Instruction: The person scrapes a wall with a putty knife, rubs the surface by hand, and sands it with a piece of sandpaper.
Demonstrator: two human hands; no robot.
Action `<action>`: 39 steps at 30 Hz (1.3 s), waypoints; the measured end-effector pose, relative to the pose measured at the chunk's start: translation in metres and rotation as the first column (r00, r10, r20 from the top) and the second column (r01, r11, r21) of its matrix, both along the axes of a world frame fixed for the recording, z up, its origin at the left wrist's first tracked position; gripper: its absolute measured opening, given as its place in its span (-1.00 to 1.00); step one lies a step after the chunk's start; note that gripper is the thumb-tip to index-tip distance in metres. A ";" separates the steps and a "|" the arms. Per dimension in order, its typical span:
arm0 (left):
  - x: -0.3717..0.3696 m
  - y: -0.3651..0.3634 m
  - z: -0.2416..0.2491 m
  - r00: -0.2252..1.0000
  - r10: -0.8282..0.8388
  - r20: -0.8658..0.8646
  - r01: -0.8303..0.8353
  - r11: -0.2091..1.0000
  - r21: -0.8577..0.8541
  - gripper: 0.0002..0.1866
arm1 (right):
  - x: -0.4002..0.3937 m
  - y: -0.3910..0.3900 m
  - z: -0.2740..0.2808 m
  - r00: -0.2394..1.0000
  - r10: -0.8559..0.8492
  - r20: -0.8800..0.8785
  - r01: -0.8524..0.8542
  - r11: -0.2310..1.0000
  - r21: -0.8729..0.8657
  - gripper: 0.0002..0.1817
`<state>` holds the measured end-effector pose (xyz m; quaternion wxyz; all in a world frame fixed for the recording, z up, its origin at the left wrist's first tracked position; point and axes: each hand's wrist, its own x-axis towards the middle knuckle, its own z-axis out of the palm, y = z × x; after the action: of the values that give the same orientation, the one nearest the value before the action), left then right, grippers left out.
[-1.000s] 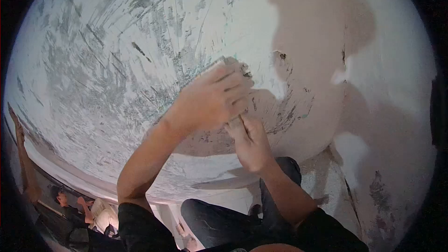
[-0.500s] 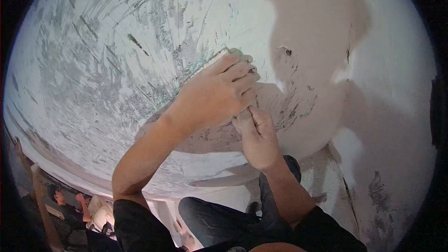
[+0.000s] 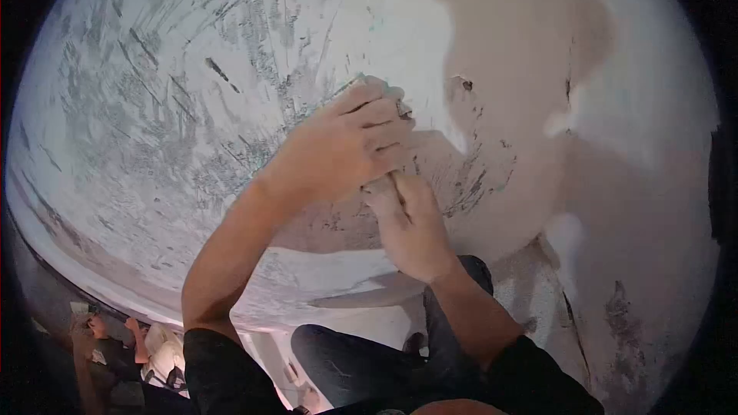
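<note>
My left hand (image 3: 338,144) lies over the head of a flat, dusty hand tool (image 3: 380,187), its fingers wrapped around the far edge. Just below it, my right hand (image 3: 413,223) is closed around the tool's short handle. The tool presses against a large, curved pale surface (image 3: 177,107) streaked with grey scrapes. Most of the tool is hidden under my fingers, so its exact kind cannot be made out.
Cracks and a small hole (image 3: 467,85) mark the surface at right, under my shadow (image 3: 523,38). My bent knee (image 3: 338,357) is below. At lower left, another person (image 3: 115,350) sits beside a pale bundle (image 3: 163,353).
Both hands and the tool have shifted slightly left across the surface, with the grip unchanged. At lower left, the other person's raised arm has come down.
</note>
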<state>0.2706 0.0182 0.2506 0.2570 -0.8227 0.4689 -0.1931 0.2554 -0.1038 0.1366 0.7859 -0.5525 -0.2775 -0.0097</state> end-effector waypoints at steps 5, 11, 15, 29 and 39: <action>0.001 0.004 -0.010 1.000 0.000 0.014 0.000 0.999 -0.044 -0.80 | 0.002 0.005 -0.010 0.998 -0.064 0.021 0.064 0.998 -0.027 -0.69; 0.001 -0.001 -0.006 0.998 -0.017 0.057 0.018 0.999 -0.028 -0.78 | 0.005 0.014 -0.013 0.986 -0.140 0.093 0.136 0.989 0.050 -0.71; 0.012 0.001 0.016 0.976 0.006 0.218 0.002 0.999 -0.035 -0.79 | 0.010 0.009 0.013 0.991 -0.116 0.059 0.115 0.993 0.019 -0.66; -0.125 0.031 -0.134 0.927 0.349 -0.136 -0.374 0.861 -0.344 -0.26 | -0.057 -0.049 -0.083 0.927 0.367 -0.074 -0.350 0.781 -0.517 -0.62; -0.204 0.106 -0.274 0.763 0.508 -0.399 -0.561 0.214 -0.800 -0.83 | -0.054 -0.107 -0.106 0.981 -0.136 -0.140 0.048 0.864 -0.502 -0.54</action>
<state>0.0671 0.1246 -0.0235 -0.1769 -0.9411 -0.0121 -0.2877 0.2014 -0.2111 0.0303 0.6372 -0.7471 -0.1753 0.0716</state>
